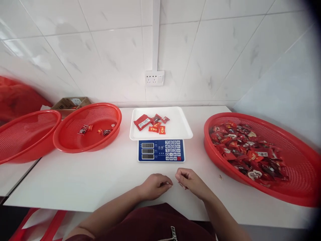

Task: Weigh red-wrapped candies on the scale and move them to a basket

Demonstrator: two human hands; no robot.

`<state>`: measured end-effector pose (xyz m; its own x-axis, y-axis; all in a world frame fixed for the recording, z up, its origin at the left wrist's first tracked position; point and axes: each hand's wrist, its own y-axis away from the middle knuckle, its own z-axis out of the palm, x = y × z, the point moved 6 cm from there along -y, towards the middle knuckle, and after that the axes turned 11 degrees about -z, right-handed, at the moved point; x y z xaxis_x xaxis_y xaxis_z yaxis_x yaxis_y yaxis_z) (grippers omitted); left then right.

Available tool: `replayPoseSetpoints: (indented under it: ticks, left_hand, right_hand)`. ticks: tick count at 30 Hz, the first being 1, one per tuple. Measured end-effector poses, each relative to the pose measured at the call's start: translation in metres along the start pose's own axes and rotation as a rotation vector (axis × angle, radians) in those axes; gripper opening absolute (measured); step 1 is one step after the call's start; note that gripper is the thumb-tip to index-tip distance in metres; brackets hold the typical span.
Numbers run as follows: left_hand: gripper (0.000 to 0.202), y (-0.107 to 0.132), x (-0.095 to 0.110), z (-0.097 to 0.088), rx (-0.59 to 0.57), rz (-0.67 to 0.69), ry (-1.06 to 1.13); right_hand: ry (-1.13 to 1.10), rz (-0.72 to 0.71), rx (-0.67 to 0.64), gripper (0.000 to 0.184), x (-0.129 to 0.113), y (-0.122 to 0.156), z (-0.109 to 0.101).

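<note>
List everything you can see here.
table: one, white, underneath
scale: one, blue, table centre
tray: one, white, on scale
tray sweets: about six, red, on tray
right basket: one, red, right of scale
heap: many sweets, mostly red, in right basket
middle basket: one, red, left of scale
loose sweets: about four, red, in middle basket
left basket: one, red, far left
box: one, brown, behind baskets
socket: one, white, on wall
left hand: one, curled, on table
right hand: one, curled, beside it
</note>
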<state>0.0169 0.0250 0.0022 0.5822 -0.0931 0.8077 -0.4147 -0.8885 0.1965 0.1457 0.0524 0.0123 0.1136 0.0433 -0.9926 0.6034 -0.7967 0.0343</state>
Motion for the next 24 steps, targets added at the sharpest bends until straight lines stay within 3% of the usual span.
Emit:
replayPoseSetpoints:
  ticks: [6,10,15,20,22,24]
  left_hand:
    - [0.017,0.0,0.001,0.0,0.014,-0.011,0.002]
    - [0.018,0.001,0.004,-0.001,0.01,-0.007,0.014]
    - [0.017,0.003,0.012,-0.001,-0.017,0.057,0.069]
    - [0.017,0.007,0.015,-0.002,-0.022,0.067,0.027]
    - [0.018,0.008,0.02,-0.012,0.036,0.098,-0.005]
    - [0.018,0.007,0.025,-0.035,0.196,0.13,-0.06]
  right_hand:
    - [-0.128,0.033,-0.07,0.044,0.014,-0.004,0.014]
    - [-0.189,0.059,-0.085,0.038,0.018,-0.005,0.012]
    - [-0.216,0.052,-0.11,0.051,0.023,-0.003,0.012]
    - [-0.194,0.032,-0.103,0.052,0.021,-0.003,0.014]
    - [-0.196,0.006,-0.084,0.05,0.02,-0.004,0.013]
    - [-0.205,-0.006,-0.07,0.049,0.021,-0.005,0.013]
